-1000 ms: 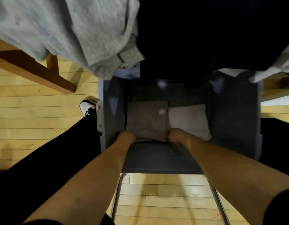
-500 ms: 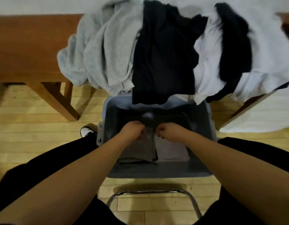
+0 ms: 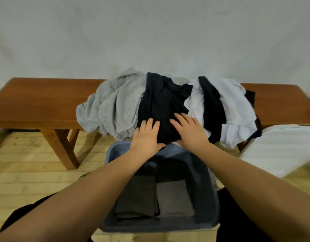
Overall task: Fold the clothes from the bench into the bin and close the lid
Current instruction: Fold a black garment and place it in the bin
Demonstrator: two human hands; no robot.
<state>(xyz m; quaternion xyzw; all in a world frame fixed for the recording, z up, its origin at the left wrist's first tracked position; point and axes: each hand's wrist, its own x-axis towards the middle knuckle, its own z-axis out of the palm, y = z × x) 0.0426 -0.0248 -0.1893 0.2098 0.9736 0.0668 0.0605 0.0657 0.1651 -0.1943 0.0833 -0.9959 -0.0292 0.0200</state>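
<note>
A heap of clothes lies on the wooden bench (image 3: 37, 102): a grey garment (image 3: 112, 109) on the left, a black garment (image 3: 161, 102) in the middle, a white garment (image 3: 238, 109) with another black piece (image 3: 211, 105) across it. My left hand (image 3: 147, 135) and my right hand (image 3: 189, 131) lie side by side on the black garment's lower part, fingers spread, thumbs at its hanging hem. Below them stands the grey-blue bin (image 3: 211, 193), lid off. Inside lie a folded dark brown piece (image 3: 136, 196) and a folded grey piece (image 3: 175, 198).
A white ribbed panel (image 3: 281, 147) leans against the bench's right end. The bench leg (image 3: 60, 147) stands left of the bin on the light wooden floor (image 3: 28, 172). A plain pale wall is behind the bench. My black-clad legs flank the bin.
Both hands have left the folded pieces in the bin and risen forward onto the black garment on the bench. My view has tilted up from the bin to the bench and wall.
</note>
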